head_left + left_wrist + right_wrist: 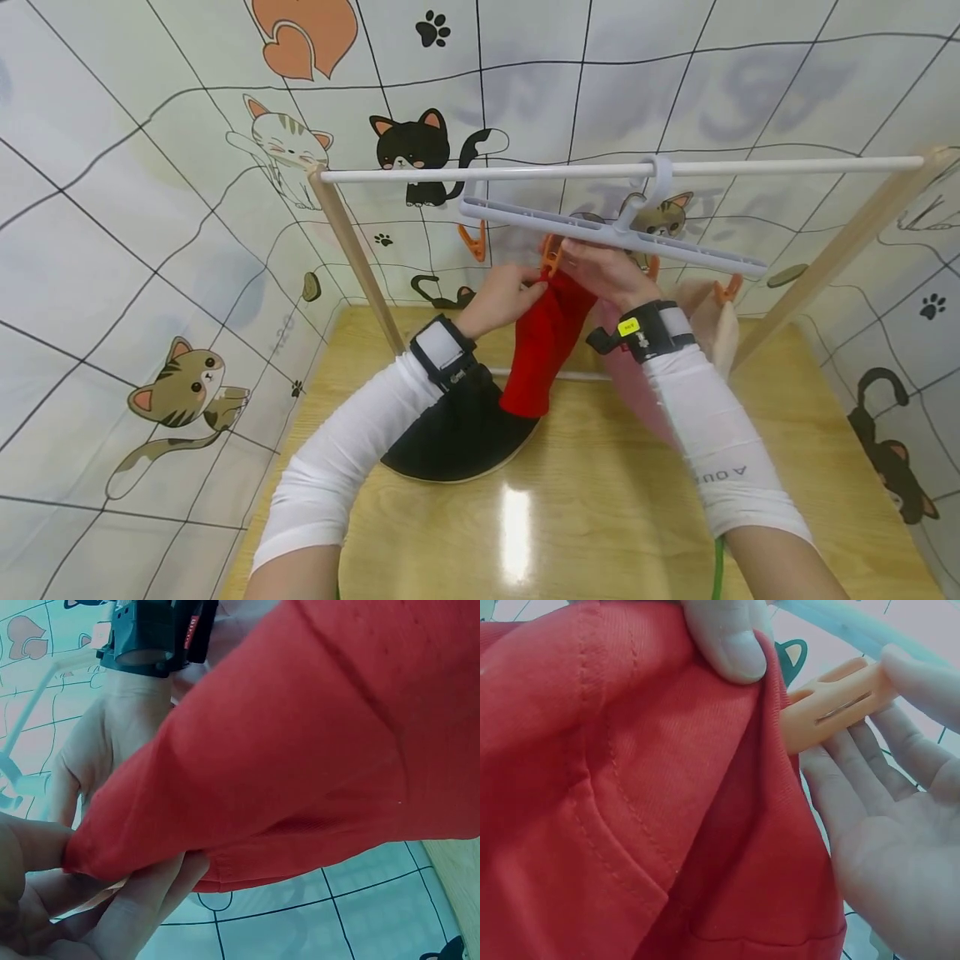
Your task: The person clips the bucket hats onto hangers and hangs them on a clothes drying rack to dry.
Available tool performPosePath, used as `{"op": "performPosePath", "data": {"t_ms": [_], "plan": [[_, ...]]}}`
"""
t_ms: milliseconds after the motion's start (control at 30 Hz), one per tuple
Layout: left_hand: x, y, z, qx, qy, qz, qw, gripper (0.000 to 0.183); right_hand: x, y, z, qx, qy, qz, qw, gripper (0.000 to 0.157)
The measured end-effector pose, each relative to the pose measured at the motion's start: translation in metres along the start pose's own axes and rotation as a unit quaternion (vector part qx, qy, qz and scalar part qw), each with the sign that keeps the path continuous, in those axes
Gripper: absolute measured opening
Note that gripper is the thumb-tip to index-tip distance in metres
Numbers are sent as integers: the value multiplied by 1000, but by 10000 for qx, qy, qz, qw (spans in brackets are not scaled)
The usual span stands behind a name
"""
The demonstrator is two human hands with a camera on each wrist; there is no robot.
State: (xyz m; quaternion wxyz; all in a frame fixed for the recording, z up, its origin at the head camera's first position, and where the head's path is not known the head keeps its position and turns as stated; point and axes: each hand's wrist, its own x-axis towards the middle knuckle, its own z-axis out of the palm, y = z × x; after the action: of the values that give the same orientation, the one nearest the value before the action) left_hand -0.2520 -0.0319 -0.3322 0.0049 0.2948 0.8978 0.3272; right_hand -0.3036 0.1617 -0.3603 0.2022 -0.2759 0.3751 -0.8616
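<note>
Four orange clips show along the pale plastic hanger point(607, 232), which hooks over the white rod point(420, 175) across the upper half of the head view. A pink cloth point(633, 392), right of centre, seems already hung from the two right-hand clips, one of them the rightmost clip point(727, 289). The leftmost clip point(474, 242) dangles with nothing in it. The red stitched garment point(536, 358) hangs at the centre of the frame, its top at the middle clip point(552, 256); its fastening looks under way, though whether the clip bites the cloth cannot be told. Below it, on the wooden table point(600, 517), lies a black round-edged item point(457, 433), off the hanger.

The left hand point(501, 296) pinches the garment's upper edge, thumb against the fabric, with almost no gap beyond the folded cloth. The right hand point(611, 271) pinches the middle clip's handle end between thumb and fingers, its palm partly facing the right wrist camera beside the cloth.
</note>
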Motion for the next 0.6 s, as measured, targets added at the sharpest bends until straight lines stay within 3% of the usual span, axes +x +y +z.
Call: {"op": "performPosePath", "data": {"t_ms": [300, 467, 600], "plan": [[-2, -2, 8, -44, 134, 22, 9999, 16, -1, 1, 0, 301, 62, 240, 9992, 22], [-6, -2, 11, -21, 26, -276, 9996, 11, -3, 4, 2, 431, 220, 152, 9987, 22], [-10, -5, 14, -93, -323, -608, 9976, 18, -4, 4, 5, 226, 430, -95, 9988, 21]]}}
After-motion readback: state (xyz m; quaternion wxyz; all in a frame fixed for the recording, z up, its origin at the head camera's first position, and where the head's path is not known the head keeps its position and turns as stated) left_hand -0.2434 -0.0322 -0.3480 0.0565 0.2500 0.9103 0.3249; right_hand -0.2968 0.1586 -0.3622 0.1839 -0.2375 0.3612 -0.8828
